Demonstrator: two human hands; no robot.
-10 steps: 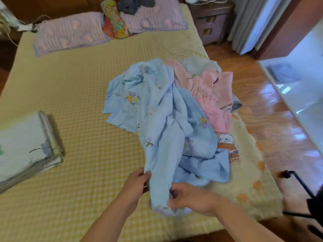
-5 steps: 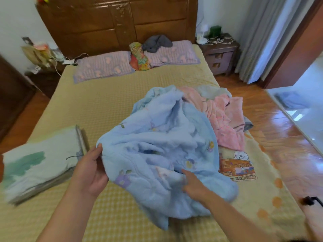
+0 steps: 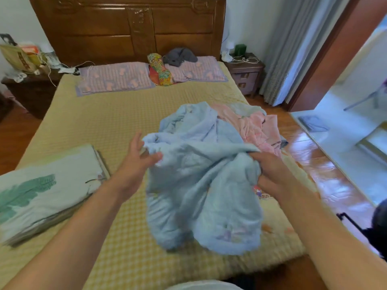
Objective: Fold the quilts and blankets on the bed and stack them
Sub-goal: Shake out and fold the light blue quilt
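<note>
A crumpled light blue quilt (image 3: 201, 176) with small flower prints hangs bunched above the yellow bed (image 3: 100, 126). My left hand (image 3: 136, 162) pinches its upper left edge between thumb and fingers. My right hand (image 3: 272, 174) grips a bunch of the same quilt at its right side. Behind it on the bed's right side lies a rumpled pink blanket (image 3: 257, 130) with a pale green cloth (image 3: 247, 108) beyond it. A folded white quilt with a green leaf print (image 3: 44, 191) lies at the bed's left edge.
Two purple pillows (image 3: 115, 78), a bright patterned cushion (image 3: 160, 70) and a grey cloth (image 3: 180, 56) lie by the wooden headboard (image 3: 129, 28). Nightstands (image 3: 245, 74) flank the bed. Glossy wooden floor (image 3: 326, 170) and a black tripod (image 3: 368, 229) are on the right.
Both hands have lifted the blue quilt off the bed and moved apart along it. The camera view has tilted up toward the headboard.
</note>
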